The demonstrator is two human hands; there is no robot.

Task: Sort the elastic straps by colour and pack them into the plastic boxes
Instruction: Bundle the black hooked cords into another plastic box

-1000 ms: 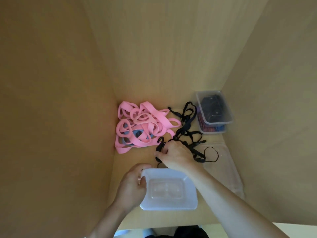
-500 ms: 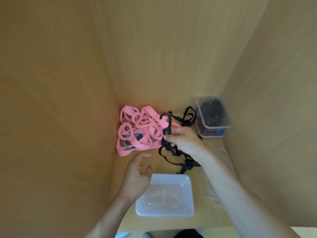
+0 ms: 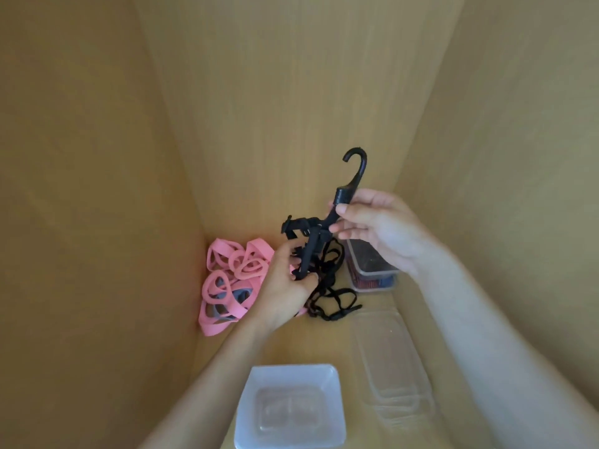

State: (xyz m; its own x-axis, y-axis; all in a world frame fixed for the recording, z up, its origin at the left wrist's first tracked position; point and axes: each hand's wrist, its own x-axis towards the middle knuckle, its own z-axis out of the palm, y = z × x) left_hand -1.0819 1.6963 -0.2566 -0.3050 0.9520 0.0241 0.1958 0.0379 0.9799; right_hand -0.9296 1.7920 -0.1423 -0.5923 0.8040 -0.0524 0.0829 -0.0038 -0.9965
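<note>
Black straps (image 3: 311,251) aloft: right hand (image 3: 384,233) pinches above, left hand (image 3: 285,288) grips below.

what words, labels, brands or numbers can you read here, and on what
No readable text anywhere in the head view.
On the white square plastic box: no print shows.
On the clear plastic box: red and blue contents, too blurred to read.
On the black hooked elastic strap: no marking shows.
On the pink elastic straps: none.

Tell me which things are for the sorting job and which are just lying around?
For the job: black straps, held by left hand and right hand; pink straps; white box; filled boxes; clear plastic stack.
Just there: wooden walls; nothing else.
</note>
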